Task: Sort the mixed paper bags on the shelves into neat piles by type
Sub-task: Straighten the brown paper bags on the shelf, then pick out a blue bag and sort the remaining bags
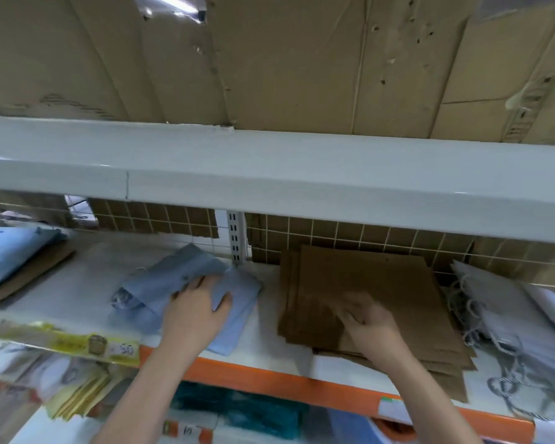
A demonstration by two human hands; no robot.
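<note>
Squaring two piles on the middle shelf: blue bags under our left hand, brown bags under our right.

The blue bags (pixel 186 293) lie skewed left of the upright; our left hand (pixel 196 310) presses them, fingers fairly flat, gripping nothing. The brown bags (pixel 366 299) are fanned at the shelf (pixel 269 328) front; our right hand (pixel 366 318) rests on top, blurred, so we cannot tell its hold. We should keep palms flat and nudge edges flush, staying clear of the white bags (pixel 507 309) just beside.
</note>
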